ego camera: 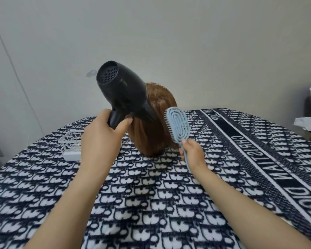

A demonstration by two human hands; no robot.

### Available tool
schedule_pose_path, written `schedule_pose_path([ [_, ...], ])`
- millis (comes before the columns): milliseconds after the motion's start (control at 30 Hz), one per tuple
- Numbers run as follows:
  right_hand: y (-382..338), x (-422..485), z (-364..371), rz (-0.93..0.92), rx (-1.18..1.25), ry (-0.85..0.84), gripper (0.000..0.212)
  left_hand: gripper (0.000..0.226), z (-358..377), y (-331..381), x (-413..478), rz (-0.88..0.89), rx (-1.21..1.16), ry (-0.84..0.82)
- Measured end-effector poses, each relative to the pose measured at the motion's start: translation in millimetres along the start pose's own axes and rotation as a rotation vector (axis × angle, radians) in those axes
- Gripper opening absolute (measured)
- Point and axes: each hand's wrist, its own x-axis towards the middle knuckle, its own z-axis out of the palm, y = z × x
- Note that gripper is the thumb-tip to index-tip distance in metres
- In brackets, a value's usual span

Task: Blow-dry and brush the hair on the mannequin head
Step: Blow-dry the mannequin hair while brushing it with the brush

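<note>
patterned cloth (151, 203), auburn mannequin hair (156, 123), straight

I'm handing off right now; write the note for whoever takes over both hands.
Left hand grips the black plastic hair dryer by its handle, nozzle aimed at the auburn-haired mannequin head standing on the navy-and-white patterned cloth.
Right hand holds the light blue vented brush, bristles toward the hair's right side; contact unclear.
Done: both tools in hand.
Left: brush and dry; progress cannot be judged.
</note>
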Motion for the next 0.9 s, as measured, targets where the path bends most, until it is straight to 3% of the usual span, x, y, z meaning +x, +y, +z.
schedule_pose_path([
  [167, -35.7, 10.4, 23.0, 0.56, 0.685, 0.05, 0.032, 0.027, -0.9, 2.8, 0.2, -0.039, -0.088, -0.029],
  [267, -58.6, 16.6, 34.6, 0.711, 0.95, 0.137, 0.032, 0.031, -2.4, 3.9, -0.6, 0.03, 0.039, 0.046],
  [367, -74.6, 20.9, 43.2, 0.699, 0.961, 0.169, 0.032, 0.03, -2.8, 7.2, 0.4, 0.046, 0.015, 0.044],
  [567, -88.8, 19.6, 48.5, 0.694, 0.95, 0.043, 0.025, 0.028, -1.1, 15.0, 4.9, 0.0, -0.134, 0.003],
  [900, -102.2, 39.4, 58.8, 0.576, 0.843, -0.032, 0.025, 0.028, 5.6, 22.3, 11.6, 0.058, -0.055, 0.055],
])
